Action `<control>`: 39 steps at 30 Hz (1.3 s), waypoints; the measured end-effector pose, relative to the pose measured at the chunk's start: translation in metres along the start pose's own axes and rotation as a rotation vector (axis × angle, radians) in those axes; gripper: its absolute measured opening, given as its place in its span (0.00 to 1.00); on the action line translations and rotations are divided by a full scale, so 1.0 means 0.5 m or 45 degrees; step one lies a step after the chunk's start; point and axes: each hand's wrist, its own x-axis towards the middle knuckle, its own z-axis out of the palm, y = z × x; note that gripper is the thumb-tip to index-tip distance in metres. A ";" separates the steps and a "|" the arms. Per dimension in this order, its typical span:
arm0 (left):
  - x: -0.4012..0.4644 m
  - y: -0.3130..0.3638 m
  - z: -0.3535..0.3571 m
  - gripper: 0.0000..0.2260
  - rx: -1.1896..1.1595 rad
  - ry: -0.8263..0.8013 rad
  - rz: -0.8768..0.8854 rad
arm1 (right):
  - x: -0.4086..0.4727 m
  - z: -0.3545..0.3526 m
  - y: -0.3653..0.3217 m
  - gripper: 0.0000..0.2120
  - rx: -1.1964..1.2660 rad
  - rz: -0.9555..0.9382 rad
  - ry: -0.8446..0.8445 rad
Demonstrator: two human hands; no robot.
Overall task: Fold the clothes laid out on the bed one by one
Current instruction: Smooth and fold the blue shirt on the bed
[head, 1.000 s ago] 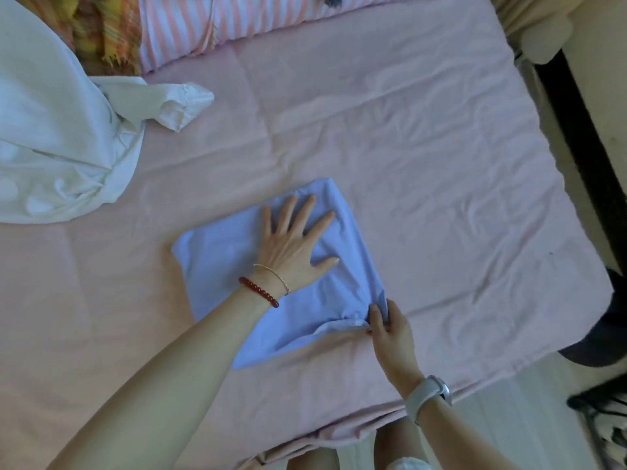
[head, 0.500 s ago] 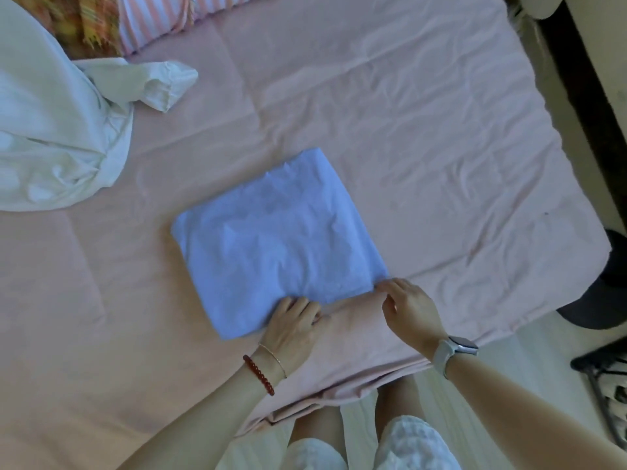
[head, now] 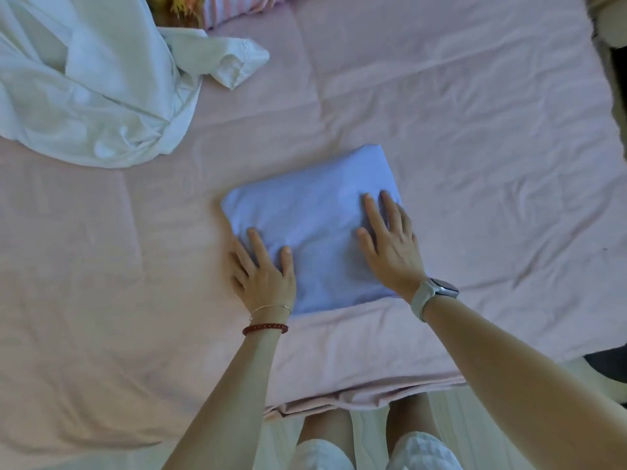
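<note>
A light blue garment point(head: 315, 212) lies folded into a small rectangle on the pink bed point(head: 475, 130), near its front edge. My left hand point(head: 263, 269) rests flat on the garment's near left part, fingers straight. My right hand point(head: 390, 242), with a watch on the wrist, presses flat on the right side of the same garment. A crumpled white shirt point(head: 91, 89) lies unfolded at the far left of the bed, one sleeve reaching toward the middle.
A striped pink pillow point(head: 234, 5) and a yellow-orange patterned cloth point(head: 173, 8) sit at the head of the bed. The bed's front edge point(head: 356, 398) runs just before my legs. Dark furniture stands along the right side.
Both hands left the garment's near edge and now lie flat on top of the folded blue garment, the left on its left side and the right on its right side.
</note>
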 end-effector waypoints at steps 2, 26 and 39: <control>0.015 -0.013 0.019 0.29 -0.101 0.035 -0.078 | 0.007 0.019 0.013 0.26 -0.038 0.064 -0.055; -0.020 -0.030 -0.082 0.08 -1.144 0.329 -0.077 | 0.001 -0.061 -0.026 0.06 0.715 0.102 0.178; -0.298 -0.512 -0.364 0.13 -1.248 0.547 -0.443 | -0.370 0.065 -0.418 0.07 0.663 -0.249 -0.135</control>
